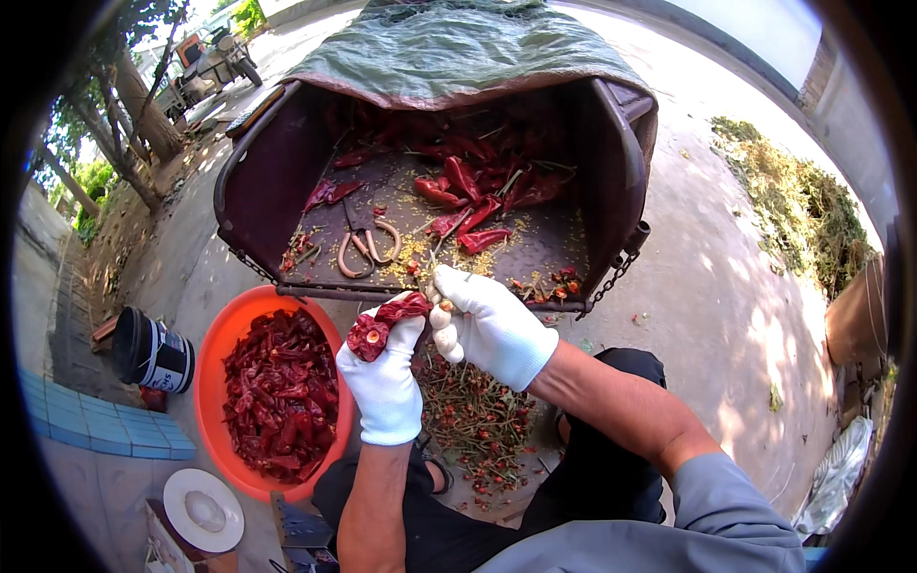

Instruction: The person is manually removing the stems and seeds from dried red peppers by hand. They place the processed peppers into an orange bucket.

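In white gloves, both my hands are raised in front of the open cart bed. My left hand (385,387) is closed around a dried red chili pepper (369,338) whose cut end, with a pale spot, faces up. Close beside it, my right hand (501,329) pinches a thin pepper stem (433,256) with a small reddish cap between the fingers. Scissors (365,246) with wrapped handles rest on the bed, near scattered yellow seeds (406,215). Behind them lies a heap of whole red peppers (463,186).
An orange basin (207,382) full of red pepper pieces (282,396) stands at left. Discarded stems and caps (478,420) cover the ground between my legs. A green tarp (458,53) drapes the cart (250,191). A black bucket (143,349) and white lid (202,509) are farther left.
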{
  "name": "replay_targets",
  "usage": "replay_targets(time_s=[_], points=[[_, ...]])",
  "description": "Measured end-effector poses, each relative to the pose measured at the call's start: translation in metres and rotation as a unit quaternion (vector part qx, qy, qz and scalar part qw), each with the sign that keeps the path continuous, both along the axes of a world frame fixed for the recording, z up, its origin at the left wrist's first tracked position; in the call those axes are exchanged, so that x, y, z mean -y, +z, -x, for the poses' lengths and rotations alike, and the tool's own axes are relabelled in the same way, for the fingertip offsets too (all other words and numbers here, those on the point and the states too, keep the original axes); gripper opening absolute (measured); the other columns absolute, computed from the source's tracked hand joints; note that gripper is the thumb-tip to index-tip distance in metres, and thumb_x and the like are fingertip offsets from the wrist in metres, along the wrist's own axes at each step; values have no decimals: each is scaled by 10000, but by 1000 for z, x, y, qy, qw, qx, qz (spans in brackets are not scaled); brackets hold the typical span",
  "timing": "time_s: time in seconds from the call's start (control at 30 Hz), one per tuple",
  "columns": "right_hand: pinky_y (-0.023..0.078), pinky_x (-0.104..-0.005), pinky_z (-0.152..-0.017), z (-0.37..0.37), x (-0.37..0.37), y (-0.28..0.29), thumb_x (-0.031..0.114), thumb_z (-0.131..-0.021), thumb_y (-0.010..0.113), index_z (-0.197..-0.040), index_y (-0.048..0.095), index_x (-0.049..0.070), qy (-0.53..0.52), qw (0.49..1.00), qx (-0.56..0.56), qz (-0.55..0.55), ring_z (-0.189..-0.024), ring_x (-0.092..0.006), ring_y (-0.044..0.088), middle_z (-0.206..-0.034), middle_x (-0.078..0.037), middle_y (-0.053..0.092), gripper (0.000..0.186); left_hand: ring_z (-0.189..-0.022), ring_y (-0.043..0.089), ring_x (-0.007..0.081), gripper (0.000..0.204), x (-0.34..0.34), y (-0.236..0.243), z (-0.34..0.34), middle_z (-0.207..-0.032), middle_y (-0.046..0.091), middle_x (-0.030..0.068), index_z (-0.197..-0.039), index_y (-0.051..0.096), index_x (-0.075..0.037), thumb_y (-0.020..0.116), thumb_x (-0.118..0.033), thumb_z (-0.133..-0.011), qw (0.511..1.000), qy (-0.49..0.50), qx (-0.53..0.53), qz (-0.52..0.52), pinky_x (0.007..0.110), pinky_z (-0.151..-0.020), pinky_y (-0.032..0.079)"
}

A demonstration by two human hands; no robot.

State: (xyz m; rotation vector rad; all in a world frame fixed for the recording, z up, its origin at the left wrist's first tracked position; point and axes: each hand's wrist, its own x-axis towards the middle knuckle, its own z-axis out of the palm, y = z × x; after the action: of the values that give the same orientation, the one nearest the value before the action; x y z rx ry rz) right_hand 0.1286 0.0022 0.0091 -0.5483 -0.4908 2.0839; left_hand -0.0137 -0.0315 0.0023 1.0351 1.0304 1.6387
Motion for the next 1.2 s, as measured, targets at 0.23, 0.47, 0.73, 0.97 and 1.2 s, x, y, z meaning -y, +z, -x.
replay_targets(time_s=[0.23, 0.47, 0.73, 0.97, 1.2], points=[[494, -271, -543, -6, -8, 5, 296, -1015, 598, -967, 564, 109, 17, 992, 77, -94, -593, -129, 602, -770, -25, 629, 196, -825, 663, 162, 188, -8, -12, 10, -964, 708, 80, -1083, 664, 12, 689, -103, -937, 983, -96, 152, 45, 316, -716, 549], [556, -282, -767, -14, -5, 18, 170, -907, 732, -1138, 670, 1, -91, 868, 348, -344, -856, -116, 672, -949, -56, 704, 293, -754, 612, 182, 223, -6, -4, 25, -907, 639, 83, -1130, 583, -31, 631, -192, -984, 924, -233, 272, 131, 340, -635, 515], [549, -278, -813, -12, 11, 26, 39, -892, 697, -1106, 677, -27, -126, 843, 379, -360, -896, -112, 668, -993, -78, 714, 224, -620, 582, 178, 260, 3, 13, 27, -757, 611, 75, -1064, 595, -21, 675, -243, -955, 938, -264, 177, 136, 312, -529, 489], [546, -267, -726, -19, 10, 36, 1, -885, 667, -1057, 685, -20, -75, 818, 417, -390, -795, -109, 671, -902, -57, 720, 174, -580, 587, 98, 164, 2, 20, 36, -738, 659, 44, -952, 671, -5, 739, -145, -903, 963, -223, -47, 141, 256, -506, 493], [451, -219, -549, -28, -14, 1, 137, -974, 643, -1130, 611, 10, -37, 990, 129, -28, -619, -63, 538, -886, -19, 641, 204, -850, 660, 117, 195, 15, 15, 10, -914, 714, 47, -1015, 711, 13, 779, -23, -835, 931, -194, -295, -96, 273, -768, 514]])
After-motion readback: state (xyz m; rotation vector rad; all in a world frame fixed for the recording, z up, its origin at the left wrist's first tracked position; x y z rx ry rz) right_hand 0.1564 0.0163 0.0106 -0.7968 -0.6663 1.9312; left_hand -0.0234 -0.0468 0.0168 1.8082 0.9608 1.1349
